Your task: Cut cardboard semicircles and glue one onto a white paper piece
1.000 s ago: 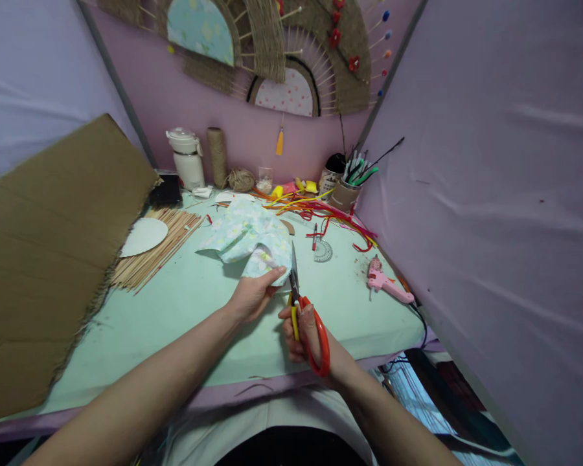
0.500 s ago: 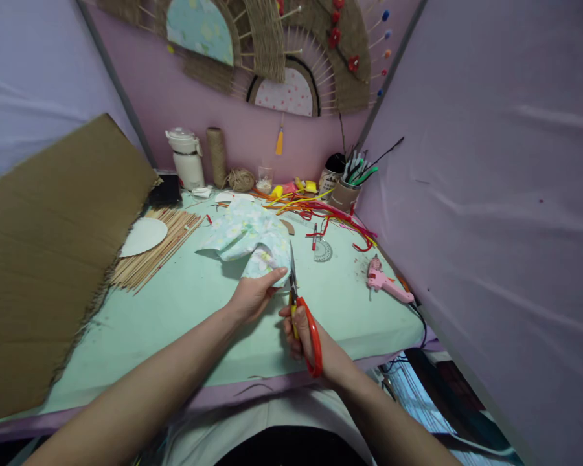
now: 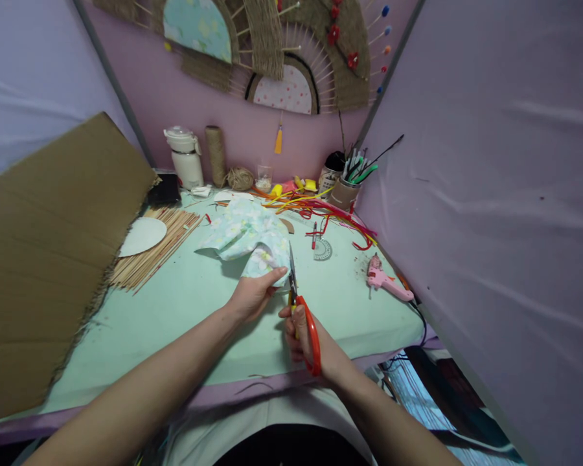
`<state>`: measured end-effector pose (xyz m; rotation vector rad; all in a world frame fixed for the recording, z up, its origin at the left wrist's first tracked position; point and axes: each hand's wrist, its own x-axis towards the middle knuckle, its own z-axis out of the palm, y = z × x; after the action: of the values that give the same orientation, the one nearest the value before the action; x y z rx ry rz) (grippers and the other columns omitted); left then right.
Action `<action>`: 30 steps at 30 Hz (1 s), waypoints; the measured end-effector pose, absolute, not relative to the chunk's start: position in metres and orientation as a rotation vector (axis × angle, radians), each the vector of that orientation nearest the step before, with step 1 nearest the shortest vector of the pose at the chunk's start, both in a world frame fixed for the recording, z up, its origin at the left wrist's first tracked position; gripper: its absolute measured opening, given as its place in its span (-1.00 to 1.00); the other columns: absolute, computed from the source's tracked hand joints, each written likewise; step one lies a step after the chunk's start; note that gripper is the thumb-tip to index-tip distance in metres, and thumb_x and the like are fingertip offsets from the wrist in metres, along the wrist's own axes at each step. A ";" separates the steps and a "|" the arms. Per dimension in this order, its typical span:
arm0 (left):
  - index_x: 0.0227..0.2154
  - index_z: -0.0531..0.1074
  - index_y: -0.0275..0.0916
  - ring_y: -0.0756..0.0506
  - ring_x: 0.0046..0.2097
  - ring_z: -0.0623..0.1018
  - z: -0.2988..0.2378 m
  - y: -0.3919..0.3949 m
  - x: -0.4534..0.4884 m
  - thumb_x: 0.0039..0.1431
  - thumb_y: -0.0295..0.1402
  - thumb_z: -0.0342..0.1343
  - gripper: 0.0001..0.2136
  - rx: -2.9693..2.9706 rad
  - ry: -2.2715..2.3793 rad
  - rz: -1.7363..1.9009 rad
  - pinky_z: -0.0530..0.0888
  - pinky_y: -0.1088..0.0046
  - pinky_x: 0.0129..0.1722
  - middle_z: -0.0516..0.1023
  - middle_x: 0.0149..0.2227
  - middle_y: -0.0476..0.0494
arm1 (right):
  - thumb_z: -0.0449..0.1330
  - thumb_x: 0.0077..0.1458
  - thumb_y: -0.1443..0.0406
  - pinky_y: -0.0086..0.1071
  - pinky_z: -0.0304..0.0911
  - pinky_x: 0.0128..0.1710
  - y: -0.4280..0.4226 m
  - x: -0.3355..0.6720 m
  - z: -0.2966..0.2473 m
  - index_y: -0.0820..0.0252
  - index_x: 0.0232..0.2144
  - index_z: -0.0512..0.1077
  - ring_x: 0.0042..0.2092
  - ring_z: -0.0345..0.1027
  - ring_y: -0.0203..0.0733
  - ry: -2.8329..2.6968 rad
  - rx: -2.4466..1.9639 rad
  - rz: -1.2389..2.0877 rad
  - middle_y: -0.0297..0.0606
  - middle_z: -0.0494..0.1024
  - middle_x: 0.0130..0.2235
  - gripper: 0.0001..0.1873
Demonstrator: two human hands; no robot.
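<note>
My left hand pinches the near edge of a pale floral fabric that lies crumpled on the mint-green table. My right hand is closed through the handles of orange-and-yellow scissors. The blades point away from me and lie right beside the fabric edge, next to my left thumb. The blades look nearly closed.
A big cardboard sheet leans at the left, with wooden sticks and a white half-disc beside it. A pink glue gun, a protractor, coloured strips, a pen cup, twine and a white jug lie further back.
The scissor handles have squeezed together, so the orange loop sits closer to my palm and the blades have closed along the fabric edge. My left hand has kept its grip.
</note>
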<state>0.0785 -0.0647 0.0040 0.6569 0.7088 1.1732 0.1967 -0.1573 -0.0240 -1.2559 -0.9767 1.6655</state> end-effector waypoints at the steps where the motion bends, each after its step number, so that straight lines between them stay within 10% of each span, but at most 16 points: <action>1: -0.09 0.49 -0.19 -0.14 -0.09 0.58 0.004 -0.065 0.078 -0.15 -0.44 0.41 -0.53 0.652 0.711 1.171 0.49 0.33 -0.08 0.62 -0.11 -0.14 | 0.01 0.05 -0.31 -0.50 -0.15 -0.63 -0.158 0.197 -0.024 0.12 -0.18 0.26 -0.59 -0.06 -0.42 -0.971 -1.250 1.677 -0.48 0.17 -0.52 -0.34; 30: -0.13 0.49 -0.18 -0.04 -0.17 0.59 0.005 -0.062 0.081 -0.13 -0.36 0.41 -0.57 0.533 0.737 1.243 0.50 0.45 -0.16 0.62 -0.16 -0.05 | 0.01 0.05 -0.30 -0.47 -0.10 -0.62 -0.159 0.191 -0.021 0.12 -0.22 0.28 -0.56 -0.11 -0.38 -1.076 -1.317 1.579 -0.49 0.09 -0.53 -0.35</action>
<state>0.0807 -0.0624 0.0049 0.5328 0.7369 1.2431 0.1910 -0.1593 -0.0213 -1.3172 -1.0759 1.5786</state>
